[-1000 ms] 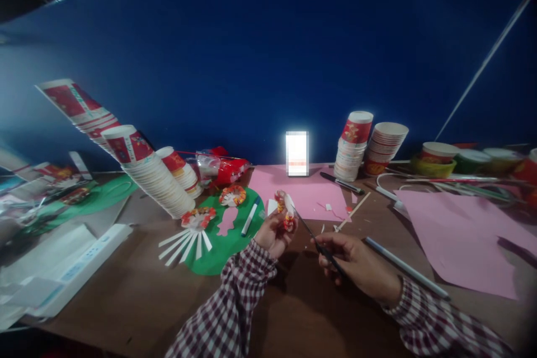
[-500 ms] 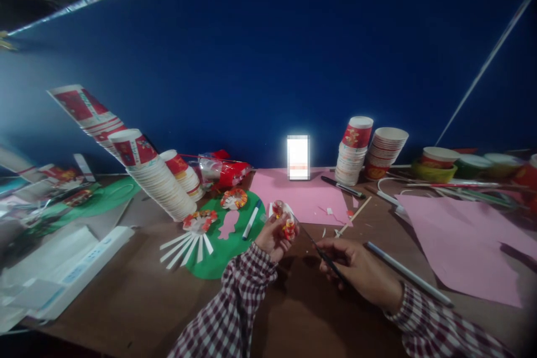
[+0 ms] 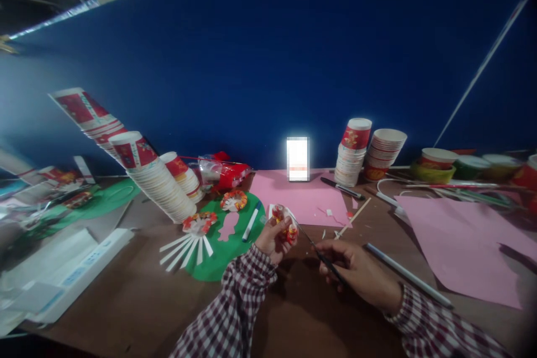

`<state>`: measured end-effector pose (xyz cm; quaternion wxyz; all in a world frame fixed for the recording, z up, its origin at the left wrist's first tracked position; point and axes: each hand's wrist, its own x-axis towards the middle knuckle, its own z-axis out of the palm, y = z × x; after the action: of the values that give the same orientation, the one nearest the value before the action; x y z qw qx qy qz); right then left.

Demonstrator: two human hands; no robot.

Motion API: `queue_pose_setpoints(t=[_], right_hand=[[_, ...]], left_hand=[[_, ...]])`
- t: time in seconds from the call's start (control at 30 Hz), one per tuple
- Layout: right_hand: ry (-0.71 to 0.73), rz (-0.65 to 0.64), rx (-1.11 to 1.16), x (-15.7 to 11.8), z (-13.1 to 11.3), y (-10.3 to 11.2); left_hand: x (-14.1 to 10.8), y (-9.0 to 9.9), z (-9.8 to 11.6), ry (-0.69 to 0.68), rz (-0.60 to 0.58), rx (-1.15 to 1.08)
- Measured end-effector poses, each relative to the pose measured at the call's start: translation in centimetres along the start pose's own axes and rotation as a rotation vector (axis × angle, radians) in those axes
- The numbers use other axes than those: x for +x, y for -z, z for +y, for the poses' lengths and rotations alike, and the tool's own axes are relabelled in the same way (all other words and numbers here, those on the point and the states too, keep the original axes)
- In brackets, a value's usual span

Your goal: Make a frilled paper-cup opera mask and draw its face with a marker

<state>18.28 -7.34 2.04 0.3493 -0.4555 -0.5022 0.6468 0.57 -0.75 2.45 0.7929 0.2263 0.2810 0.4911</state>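
Between the thumb and fingers of my left hand [image 3: 272, 241] is a small red, yellow and white patterned piece [image 3: 290, 232]; it looks curled, like cut paper-cup material. My right hand [image 3: 363, 274] is closed around a slim black-handled tool [image 3: 329, 266]. Its thin grey end points up and left to the patterned piece, at or very near its right edge; contact cannot be made out. Left of my left hand, a green paper sheet [image 3: 201, 268] bears a pink paper cutout [image 3: 229, 226], a capped marker [image 3: 251, 224] and two fringed red-and-white cup pieces [image 3: 200, 222].
Leaning paper cup stacks [image 3: 161, 184] stand at left, with more cup stacks [image 3: 351, 154] at back right. A bright blurred upright rectangle [image 3: 298, 159] stands behind pink paper [image 3: 268, 190]. A grey rod [image 3: 409, 274] and another pink sheet [image 3: 461, 251] lie right. A blue panel [image 3: 251, 56] closes off the back.
The patterned piece has turned slightly in my left hand and sits a little lower. The tool in my right hand has tilted a little. Both hands stay nearly in place.
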Motion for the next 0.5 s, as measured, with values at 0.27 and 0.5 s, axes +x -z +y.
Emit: queue_pose_setpoints(t=[0.27,0.5], right_hand=[[0.033,0.015,-0.051,-0.10,-0.33,-0.02],[0.000,-0.026,-0.014,-0.19,0.06,-0.24]], left_hand=[[-0.01,-0.33,0.01,-0.016,-0.012,-0.008],[0.16,-0.29,-0.08,-0.021,0.028,0.035]])
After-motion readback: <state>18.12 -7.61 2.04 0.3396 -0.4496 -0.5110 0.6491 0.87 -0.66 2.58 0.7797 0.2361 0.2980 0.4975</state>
